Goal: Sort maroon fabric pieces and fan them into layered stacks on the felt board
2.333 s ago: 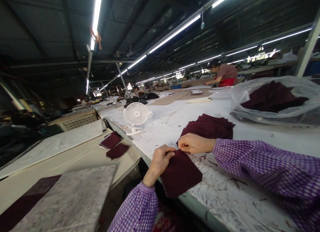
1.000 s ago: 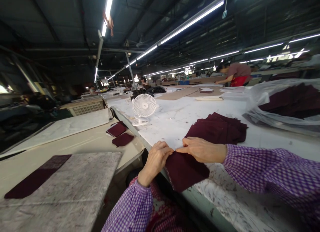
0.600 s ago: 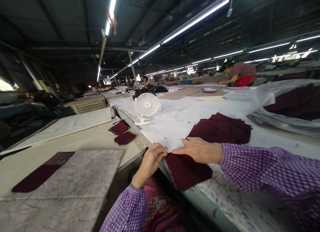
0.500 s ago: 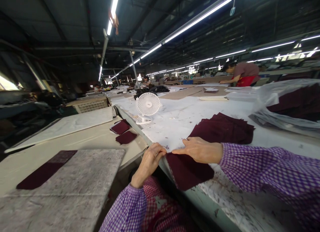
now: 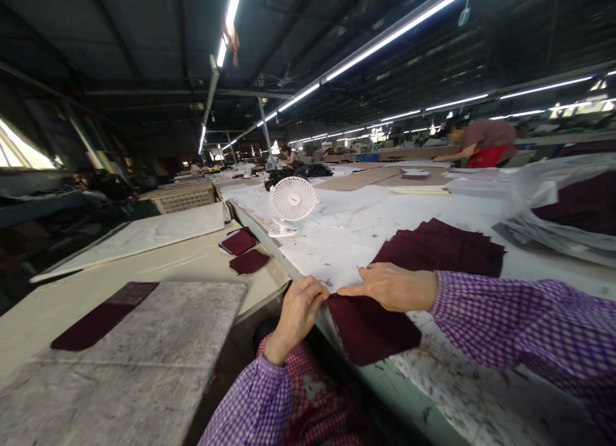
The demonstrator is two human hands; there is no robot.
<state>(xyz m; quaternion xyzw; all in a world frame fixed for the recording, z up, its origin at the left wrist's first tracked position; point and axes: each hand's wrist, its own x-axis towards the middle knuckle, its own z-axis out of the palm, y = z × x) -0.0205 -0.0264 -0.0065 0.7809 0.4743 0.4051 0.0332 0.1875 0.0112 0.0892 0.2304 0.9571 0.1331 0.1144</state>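
Observation:
A dark maroon fabric piece point(image 5: 373, 327) lies at the near edge of the white, stained table point(image 5: 346, 234). My left hand point(image 5: 301, 308) pinches its upper left corner with closed fingers. My right hand point(image 5: 392, 287) rests on the top edge of the same piece, fingers pressed together at the corner. Just behind my right hand lies a spread stack of maroon pieces point(image 5: 443, 250).
A small white fan point(image 5: 291, 201) stands farther back on the table. A clear plastic bag point(image 5: 563, 205) with maroon fabric sits at the right. On the left bench lie two maroon pieces point(image 5: 243, 250), a grey felt board point(image 5: 144, 350) and a long maroon strip point(image 5: 103, 314). A person point(image 5: 481, 143) works far behind.
My hands and the maroon piece have slid toward the table's near edge, so its lower part now hangs closer to the edge. My view has turned slightly left.

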